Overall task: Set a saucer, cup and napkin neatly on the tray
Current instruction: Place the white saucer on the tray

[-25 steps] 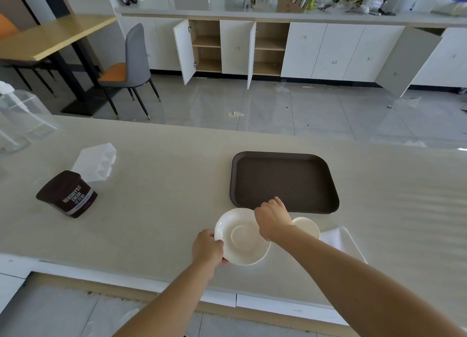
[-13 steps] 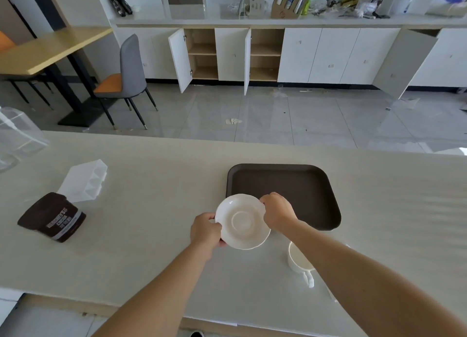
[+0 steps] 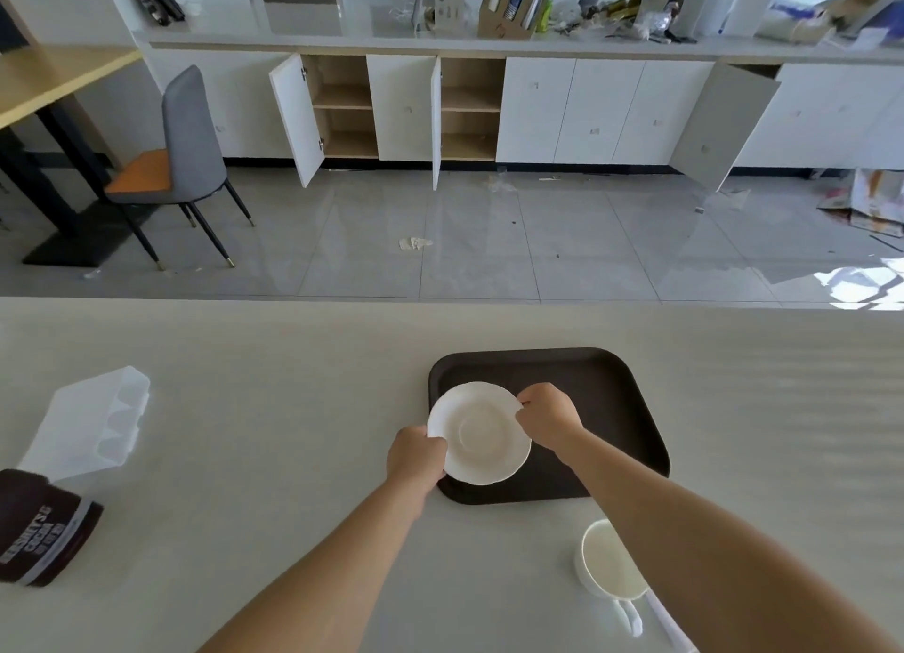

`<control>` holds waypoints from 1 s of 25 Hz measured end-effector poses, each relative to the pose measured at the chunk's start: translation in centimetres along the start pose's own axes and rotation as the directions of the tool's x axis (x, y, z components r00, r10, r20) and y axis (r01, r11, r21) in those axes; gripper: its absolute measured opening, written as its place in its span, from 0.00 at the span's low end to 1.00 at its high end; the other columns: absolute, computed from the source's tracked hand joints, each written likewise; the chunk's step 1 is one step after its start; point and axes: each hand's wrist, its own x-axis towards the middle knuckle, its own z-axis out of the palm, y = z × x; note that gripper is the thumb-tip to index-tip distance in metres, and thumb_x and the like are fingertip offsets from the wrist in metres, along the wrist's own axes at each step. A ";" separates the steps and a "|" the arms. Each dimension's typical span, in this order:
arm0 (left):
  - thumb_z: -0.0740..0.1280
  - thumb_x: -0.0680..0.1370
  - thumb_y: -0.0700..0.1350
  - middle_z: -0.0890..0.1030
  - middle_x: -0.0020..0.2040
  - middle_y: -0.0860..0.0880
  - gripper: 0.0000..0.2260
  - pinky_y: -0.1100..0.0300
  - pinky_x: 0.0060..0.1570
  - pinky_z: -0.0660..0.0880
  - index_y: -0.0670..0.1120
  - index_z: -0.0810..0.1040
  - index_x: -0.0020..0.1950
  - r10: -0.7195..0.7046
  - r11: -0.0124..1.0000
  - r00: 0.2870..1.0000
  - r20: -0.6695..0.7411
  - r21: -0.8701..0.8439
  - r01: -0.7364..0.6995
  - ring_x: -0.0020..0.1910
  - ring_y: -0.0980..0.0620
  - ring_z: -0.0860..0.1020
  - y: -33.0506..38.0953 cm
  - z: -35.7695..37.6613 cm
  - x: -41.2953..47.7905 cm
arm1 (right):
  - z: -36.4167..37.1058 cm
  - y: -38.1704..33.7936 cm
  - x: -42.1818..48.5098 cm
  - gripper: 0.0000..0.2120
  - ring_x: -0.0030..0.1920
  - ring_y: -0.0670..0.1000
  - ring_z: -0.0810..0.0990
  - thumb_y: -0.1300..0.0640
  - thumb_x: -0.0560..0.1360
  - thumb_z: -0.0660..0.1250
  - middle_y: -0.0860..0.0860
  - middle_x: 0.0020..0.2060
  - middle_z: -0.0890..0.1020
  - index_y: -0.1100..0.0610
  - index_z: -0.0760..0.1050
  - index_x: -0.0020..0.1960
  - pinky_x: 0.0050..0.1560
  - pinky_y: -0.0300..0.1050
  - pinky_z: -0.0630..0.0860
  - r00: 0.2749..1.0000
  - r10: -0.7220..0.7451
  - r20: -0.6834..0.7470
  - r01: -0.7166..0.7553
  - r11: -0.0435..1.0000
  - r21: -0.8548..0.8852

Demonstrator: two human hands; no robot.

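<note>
A white saucer (image 3: 477,432) is over the left part of the dark brown tray (image 3: 611,388). Both hands grip it by the rim: my left hand (image 3: 416,457) at its near-left edge, my right hand (image 3: 548,415) at its right edge. Whether the saucer touches the tray cannot be told. A white cup (image 3: 609,562) stands on the counter near my right forearm, which hides part of it. A strip of white napkin (image 3: 667,620) shows just beyond the cup's handle, mostly hidden by the arm.
On the pale counter at the left lie a clear plastic container (image 3: 90,422) and a brown pouch (image 3: 41,537). Beyond the counter's far edge are a tiled floor, a grey chair (image 3: 181,153) and white cabinets with open doors.
Both hands carried the saucer forward, from above the counter in front of the tray to over the tray's left side. The cup and napkin stayed on the counter.
</note>
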 end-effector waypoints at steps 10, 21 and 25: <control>0.59 0.72 0.39 0.74 0.68 0.34 0.24 0.40 0.65 0.73 0.33 0.68 0.68 -0.025 0.996 0.995 -0.095 0.077 0.033 0.67 0.34 0.74 0.2 1.4 -0.8 | 1.1 1.7 0.6 0.19 0.47 0.52 0.79 0.67 0.72 0.62 0.52 0.50 0.82 0.54 0.80 0.59 0.37 0.39 0.72 0.998 -0.051 0.023 0.046 0.985 0.168; 0.60 0.73 0.41 0.78 0.46 0.47 0.08 0.55 0.39 0.69 0.43 0.74 0.50 0.255 0.831 0.967 0.009 0.509 -0.224 0.45 0.45 0.75 0.3 0.7 -1.1 | 0.8 3.0 -1.3 0.19 0.51 0.50 0.80 0.65 0.73 0.65 0.47 0.51 0.82 0.52 0.78 0.62 0.45 0.41 0.76 0.992 -0.123 0.002 0.119 0.966 0.228; 0.61 0.77 0.45 0.74 0.68 0.46 0.21 0.51 0.58 0.72 0.47 0.70 0.70 0.399 0.661 0.917 -0.020 0.699 -0.272 0.65 0.44 0.73 -3.7 -1.0 -1.5 | -1.8 5.2 -4.1 0.16 0.54 0.49 0.81 0.60 0.77 0.67 0.48 0.53 0.84 0.54 0.77 0.64 0.53 0.39 0.75 0.986 -0.148 -0.077 0.162 0.958 0.235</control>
